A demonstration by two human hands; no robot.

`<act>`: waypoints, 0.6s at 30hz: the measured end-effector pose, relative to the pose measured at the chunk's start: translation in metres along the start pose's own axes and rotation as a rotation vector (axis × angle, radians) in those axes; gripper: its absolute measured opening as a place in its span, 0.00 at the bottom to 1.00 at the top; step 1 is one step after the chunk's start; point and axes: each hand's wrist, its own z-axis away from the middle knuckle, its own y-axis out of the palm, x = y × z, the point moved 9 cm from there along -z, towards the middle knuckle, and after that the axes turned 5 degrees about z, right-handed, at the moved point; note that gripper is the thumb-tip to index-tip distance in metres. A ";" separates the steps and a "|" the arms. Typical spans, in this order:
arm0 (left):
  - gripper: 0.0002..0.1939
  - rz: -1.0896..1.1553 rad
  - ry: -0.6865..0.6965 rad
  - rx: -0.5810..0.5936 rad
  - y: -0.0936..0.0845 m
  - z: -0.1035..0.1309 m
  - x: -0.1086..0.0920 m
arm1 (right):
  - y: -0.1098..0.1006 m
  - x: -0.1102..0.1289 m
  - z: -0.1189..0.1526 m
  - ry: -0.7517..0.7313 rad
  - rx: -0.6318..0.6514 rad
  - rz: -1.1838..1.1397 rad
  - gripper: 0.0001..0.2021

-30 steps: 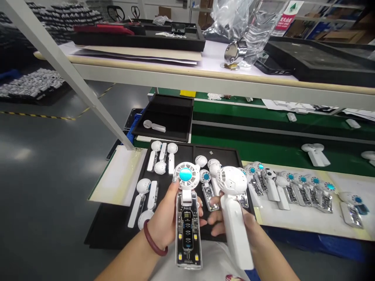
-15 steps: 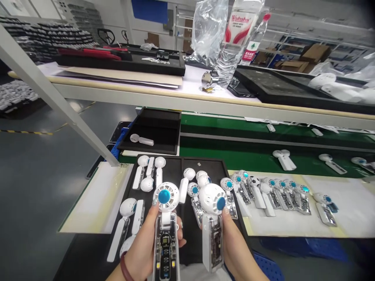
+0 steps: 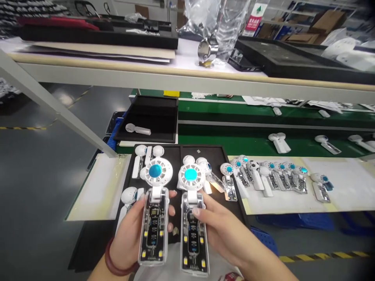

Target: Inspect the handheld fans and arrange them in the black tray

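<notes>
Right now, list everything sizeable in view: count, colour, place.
Held fans: two, white and clear, foreground
Other fans: many, mostly white, scattered
Work tray: one, black, centre
Far tray: one, black, behind
Boards: at least two, pale, either side
Bench surface: one, green, behind boards
Shelf: one, white, above
Shelf trays: at least two, black, above
Bottles: two, clear, shelf
Cartons: several, brown, back right
Wristband: one, maroon, left wrist
Left hand: one, bare, holding fan
Right hand: one, bare, holding fan

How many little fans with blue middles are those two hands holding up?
2. One fan is in the left hand; the other fan is in the right hand, just beside it. Both heads show fully.
</notes>
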 end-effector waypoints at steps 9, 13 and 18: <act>0.21 -0.236 0.187 -0.082 0.010 0.012 -0.024 | 0.011 0.016 -0.010 0.008 0.057 -0.017 0.18; 0.18 -0.970 0.344 -0.378 -0.037 0.007 -0.039 | -0.026 0.008 -0.020 -0.083 -0.093 0.319 0.20; 0.07 -1.684 0.219 -0.646 -0.105 -0.014 -0.027 | -0.070 -0.018 -0.042 -0.230 -0.109 1.300 0.21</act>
